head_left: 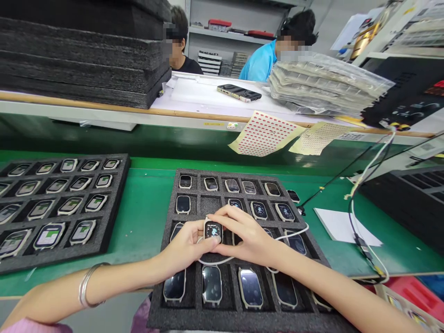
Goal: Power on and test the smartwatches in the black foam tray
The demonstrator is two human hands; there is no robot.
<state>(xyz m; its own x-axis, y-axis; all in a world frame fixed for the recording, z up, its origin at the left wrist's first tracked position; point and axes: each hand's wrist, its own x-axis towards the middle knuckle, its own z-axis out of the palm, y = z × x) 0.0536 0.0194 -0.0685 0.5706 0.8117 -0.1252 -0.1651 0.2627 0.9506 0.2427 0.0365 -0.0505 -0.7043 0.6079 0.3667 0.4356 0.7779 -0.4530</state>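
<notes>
A smartwatch body (212, 230) with a lit screen is held over the middle foam tray (194, 203). My left hand (185, 247) grips it from the left with thumb and fingers. My right hand (243, 236) pinches it from the right, fingers curled across its top edge. A white cable (294, 232) runs from under my hands to the right. The tray's pockets hold several watch bodies, some with lit screens, and one pocket near the watch is empty.
A second foam tray (114, 203) of watch bodies lies at left on the green belt. White paper (342, 225) and cables (360, 194) lie at right. Sticker sheets (263, 134) hang from the shelf edge. Stacked foam (83, 51) stands at upper left; two people sit beyond.
</notes>
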